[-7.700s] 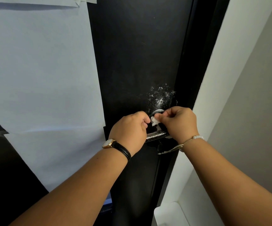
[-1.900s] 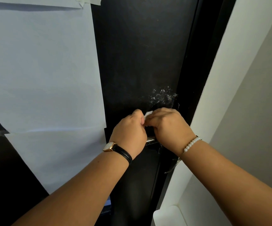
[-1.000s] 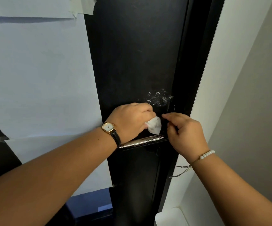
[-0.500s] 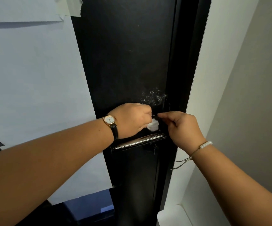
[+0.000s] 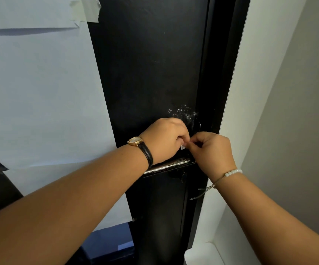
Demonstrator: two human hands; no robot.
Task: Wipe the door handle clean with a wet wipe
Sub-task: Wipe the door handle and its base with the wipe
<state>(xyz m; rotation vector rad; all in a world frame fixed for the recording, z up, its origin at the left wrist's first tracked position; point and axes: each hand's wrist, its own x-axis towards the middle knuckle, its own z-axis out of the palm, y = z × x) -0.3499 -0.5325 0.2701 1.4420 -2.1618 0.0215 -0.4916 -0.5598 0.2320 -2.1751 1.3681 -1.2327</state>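
A metal lever door handle sticks out from the black door, running left from the door's right edge. My left hand, with a watch on the wrist, hovers just above the handle, closed on a small white wet wipe; only a corner of the wipe shows. My right hand, with a bead bracelet, meets it from the right and pinches the same wipe with thumb and forefinger. The handle's right end is hidden behind my right hand.
White scratch marks sit on the door above the hands. Large white paper sheets taped to the door cover its left side. The white door frame and grey wall stand close on the right.
My left hand took the wipe off the handle and balled it up. My right hand has closed in from the right and now pinches the wipe, which shows much less.
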